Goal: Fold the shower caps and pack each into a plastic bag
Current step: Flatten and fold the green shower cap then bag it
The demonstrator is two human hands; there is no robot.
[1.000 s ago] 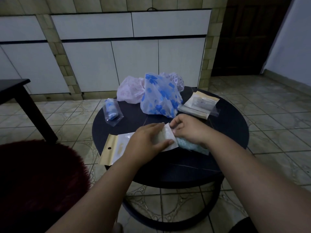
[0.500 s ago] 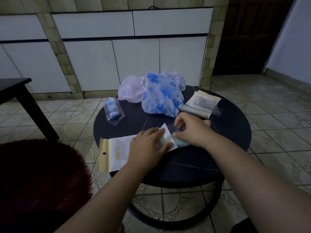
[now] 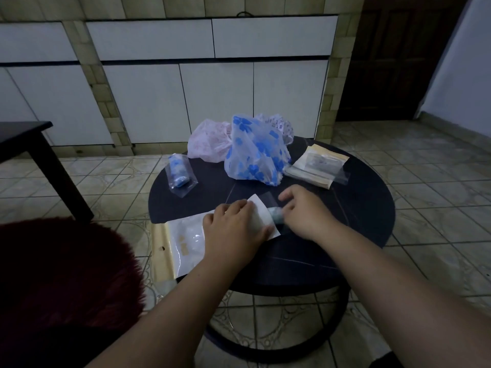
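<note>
Left hand [image 3: 233, 227] flat on white-and-gold bag [image 3: 186, 243]; right hand [image 3: 305, 211] pinches rolled teal cap [image 3: 275, 216] at its mouth.

The picture is dim and a bit blue. The lower left corner is very dark. The white cupboards [image 3: 218, 102] up top look brightest. Lines bend near the edges. The hands look slightly blurry.

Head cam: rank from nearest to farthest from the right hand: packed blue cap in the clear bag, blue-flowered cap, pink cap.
From the right hand:
1. Blue-flowered cap, just beyond it, mid-table.
2. Pink cap, far side, behind and left of the blue-flowered one.
3. Packed blue cap in the clear bag, at the table's left edge. It is close to the pink one, so that order is a weak call.
</note>
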